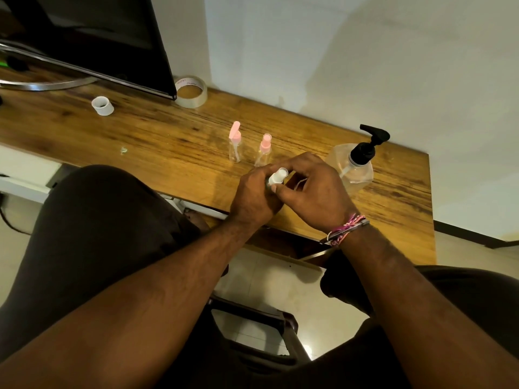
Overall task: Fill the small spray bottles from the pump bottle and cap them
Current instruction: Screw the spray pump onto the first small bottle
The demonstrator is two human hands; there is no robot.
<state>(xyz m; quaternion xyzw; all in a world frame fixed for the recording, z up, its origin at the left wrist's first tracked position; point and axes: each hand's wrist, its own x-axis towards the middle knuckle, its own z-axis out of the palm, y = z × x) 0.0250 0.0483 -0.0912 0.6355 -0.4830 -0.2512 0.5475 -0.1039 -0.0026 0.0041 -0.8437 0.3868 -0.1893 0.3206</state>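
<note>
Head view: the left hand [254,196] is wrapped around the body of a small spray bottle [270,184], which is almost wholly hidden inside the grip and held over the near edge of the wooden desk [168,141]. The right hand [311,189] pinches the bottle's white spray head [278,176] between thumb and curled fingertips. Whether the head is being screwed on or off cannot be determined, and the fill level is not visible.

2 more small spray bottles stand upright on the desk just beyond the hands: 1 with a tall pink cap [235,147] and 1 with an exposed pink nozzle [262,151]. Both look clear; their contents cannot be confirmed. The pump bottle [355,164] with a black pump stands just to the right of the right hand.

Procedure for the step in hand, as judged:
1. Keep the bottle upright in the left hand, so that no liquid spills.
2. Align the spray head squarely with the neck; a tilted start is likely to cross the thread.
3. Turn with the right fingertips only and hold the body fixed.
4. Stop at firm resistance; thin plastic threads may strip.

Also on the desk: a roll of clear tape [191,92], a white ring-shaped part [102,106] and a monitor [92,37].
</note>
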